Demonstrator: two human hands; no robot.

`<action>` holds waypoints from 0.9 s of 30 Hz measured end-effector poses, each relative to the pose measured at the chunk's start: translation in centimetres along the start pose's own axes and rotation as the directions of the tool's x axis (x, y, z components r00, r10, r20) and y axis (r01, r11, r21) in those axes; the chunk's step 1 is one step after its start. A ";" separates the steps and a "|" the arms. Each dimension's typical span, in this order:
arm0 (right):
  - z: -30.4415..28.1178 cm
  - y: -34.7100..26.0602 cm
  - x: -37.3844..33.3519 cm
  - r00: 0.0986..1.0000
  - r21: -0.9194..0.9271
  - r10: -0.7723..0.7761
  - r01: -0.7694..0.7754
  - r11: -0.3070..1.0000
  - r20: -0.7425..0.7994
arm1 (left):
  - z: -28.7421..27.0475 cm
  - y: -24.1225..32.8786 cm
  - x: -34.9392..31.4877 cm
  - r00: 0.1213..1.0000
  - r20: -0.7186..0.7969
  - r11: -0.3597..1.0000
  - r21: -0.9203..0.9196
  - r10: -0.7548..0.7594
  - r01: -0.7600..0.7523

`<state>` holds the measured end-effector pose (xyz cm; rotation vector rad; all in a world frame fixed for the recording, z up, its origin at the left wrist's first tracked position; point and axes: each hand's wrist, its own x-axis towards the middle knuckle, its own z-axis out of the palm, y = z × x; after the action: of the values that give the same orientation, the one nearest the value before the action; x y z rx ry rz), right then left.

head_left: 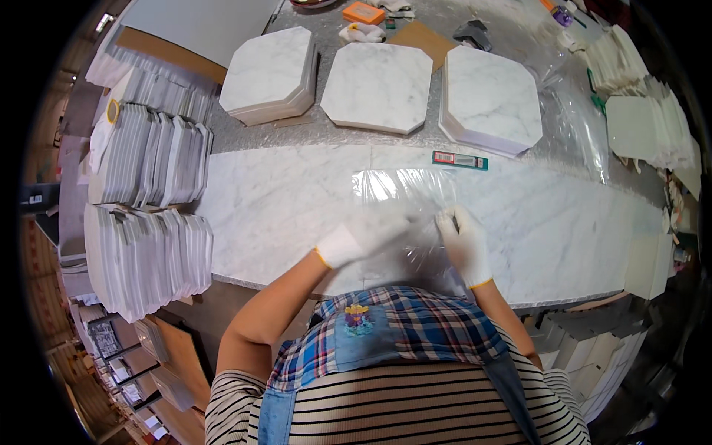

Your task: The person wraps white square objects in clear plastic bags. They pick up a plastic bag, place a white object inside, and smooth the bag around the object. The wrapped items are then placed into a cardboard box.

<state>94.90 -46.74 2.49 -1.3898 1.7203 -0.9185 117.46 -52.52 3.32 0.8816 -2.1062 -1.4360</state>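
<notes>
A clear plastic film point(393, 185) lies crumpled and shiny on the white marble slab point(274, 193) in front of me. My left hand point(363, 237), in a white glove with a yellow cuff edge, is over the film's left part; motion smears its fingers. At the film's right side is my right hand point(466, 246), gloved the same way. Its fingers are curled together near the film, with a small dark spot showing between them. What they pinch cannot be made out. A slim teal box point(460, 160) lies beyond the film, apart from both hands.
Three stacks of clipped-corner marble tiles point(377, 85) stand along the far side. Rows of upright tiles point(148, 156) line the left. More pale tiles point(638, 126) stand at the right, near loose plastic sheeting point(586, 141). An orange box point(363, 12) sits at the back.
</notes>
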 end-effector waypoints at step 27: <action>-0.3 -0.6 3.6 1.000 -0.296 -0.025 0.021 0.955 -0.008 | -2.0 -1.5 1.7 0.694 -0.654 0.720 0.323 -0.299 0.615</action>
<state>94.33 -50.36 2.77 -1.6007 1.9132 -0.7008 117.99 -55.40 2.63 1.9320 -1.8582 -0.6041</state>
